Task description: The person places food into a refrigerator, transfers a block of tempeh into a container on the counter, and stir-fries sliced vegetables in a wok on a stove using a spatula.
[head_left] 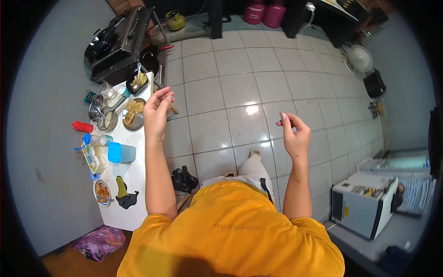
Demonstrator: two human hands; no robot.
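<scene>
My left hand [158,113] hangs in the air beside the right edge of the white table [127,173], its fingers loosely bent, with nothing visible in it. Nearest to it on the table is a metal bowl [134,122] with yellowish-brown food. My right hand [296,135] is raised over the tiled floor, thumb up and fingers loosely curled, touching nothing that I can see. Also on the table are a saucepan [110,121], a light-blue lidded container [121,153], a red squeeze bottle [82,126] and a plate of food [102,193].
A stove [121,39] stands past the table's far end. Black plastic bag [184,179] lies near my legs, a purple bag [101,242] below the table. Rightward are a white-and-grey box-shaped appliance [360,203] and a fan [359,58]. Gas cylinders [274,15] stand at the back.
</scene>
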